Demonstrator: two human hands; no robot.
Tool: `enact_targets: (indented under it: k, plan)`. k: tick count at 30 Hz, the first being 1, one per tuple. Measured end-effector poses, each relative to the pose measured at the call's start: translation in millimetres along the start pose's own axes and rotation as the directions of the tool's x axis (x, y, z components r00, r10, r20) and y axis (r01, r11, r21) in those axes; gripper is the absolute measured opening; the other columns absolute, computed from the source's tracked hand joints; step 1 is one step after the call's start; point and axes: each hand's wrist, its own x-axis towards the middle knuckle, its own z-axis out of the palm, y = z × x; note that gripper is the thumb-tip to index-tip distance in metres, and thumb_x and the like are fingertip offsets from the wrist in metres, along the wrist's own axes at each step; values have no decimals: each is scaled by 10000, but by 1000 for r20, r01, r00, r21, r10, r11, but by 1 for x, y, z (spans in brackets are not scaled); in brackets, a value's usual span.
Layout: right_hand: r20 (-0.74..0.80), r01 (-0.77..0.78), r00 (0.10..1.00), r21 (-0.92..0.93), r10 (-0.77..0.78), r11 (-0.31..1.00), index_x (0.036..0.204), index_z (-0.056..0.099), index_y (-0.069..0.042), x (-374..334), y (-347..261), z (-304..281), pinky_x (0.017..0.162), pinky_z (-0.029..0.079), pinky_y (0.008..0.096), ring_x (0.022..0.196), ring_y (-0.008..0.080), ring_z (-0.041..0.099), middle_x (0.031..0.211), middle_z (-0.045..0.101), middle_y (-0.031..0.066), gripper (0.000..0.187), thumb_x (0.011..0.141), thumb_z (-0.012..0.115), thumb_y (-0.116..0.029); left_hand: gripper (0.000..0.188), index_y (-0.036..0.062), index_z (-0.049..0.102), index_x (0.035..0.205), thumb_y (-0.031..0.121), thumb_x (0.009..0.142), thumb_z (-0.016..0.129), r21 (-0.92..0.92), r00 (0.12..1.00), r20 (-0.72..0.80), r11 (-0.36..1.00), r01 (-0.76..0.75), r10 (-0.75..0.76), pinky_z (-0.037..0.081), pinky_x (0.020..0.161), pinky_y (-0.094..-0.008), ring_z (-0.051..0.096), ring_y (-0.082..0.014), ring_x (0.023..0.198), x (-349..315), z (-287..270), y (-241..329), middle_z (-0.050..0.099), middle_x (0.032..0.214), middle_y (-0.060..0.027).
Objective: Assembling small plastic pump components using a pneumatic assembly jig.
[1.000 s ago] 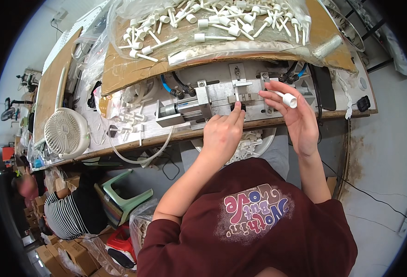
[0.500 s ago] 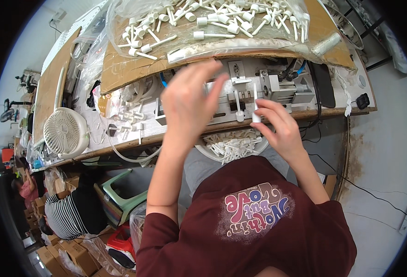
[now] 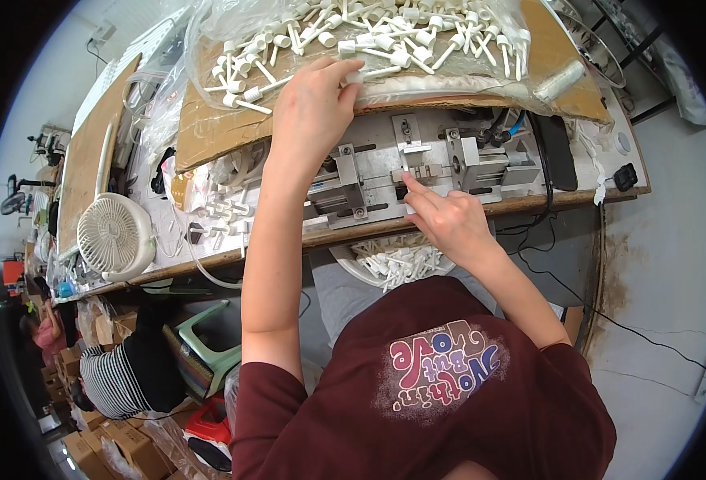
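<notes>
My left hand (image 3: 314, 104) reaches over the cardboard at the back. Its thumb and forefinger close round the covered cap end of a white capped stick (image 3: 382, 73), whose thin shaft points right. My right hand (image 3: 451, 222) is at the metal fixture (image 3: 429, 171) in the middle of the bench. Its fingers are pinched at the front of the fixture on a white capped stick (image 3: 406, 160); only a bit of the shaft shows above the fingertip, and the rest is hidden by the hand.
A heap of white capped sticks (image 3: 385, 36) lies on plastic over the cardboard (image 3: 233, 132). Metal clamps (image 3: 481, 160) flank the fixture. Below the bench edge, a bowl (image 3: 345, 260) holds white pieces. A white fan (image 3: 115, 238) stands left; another person (image 3: 117, 372) sits beyond.
My left hand has moved up and back from above the fixture to the sticks on the cardboard. My right hand has carried its upright stick left to the fixture.
</notes>
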Motion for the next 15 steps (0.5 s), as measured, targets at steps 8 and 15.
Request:
enact_targets:
  k: [8, 15]
  plan:
    - [76, -43, 997, 139, 32, 989, 942, 652, -73, 20, 5, -21, 533, 505, 317, 555, 220, 632, 1014, 711, 74, 285, 734, 789, -211, 164, 22, 698, 902, 14, 748, 751, -350, 987, -129, 936, 44, -95, 510, 561, -276, 608, -141, 669, -45, -25, 36, 607, 854, -72]
    - [-303, -74, 948, 80, 95, 994, 946, 683, -77, 133, 52, -55, 614, 483, 369, 651, 204, 607, 777, 631, 75, 240, 786, 733, -249, 239, -21, 664, 956, -73, 739, 750, -576, 964, 167, 773, 265, -206, 622, 701, -243, 624, -107, 867, -88, -32, 49, 583, 1106, -68]
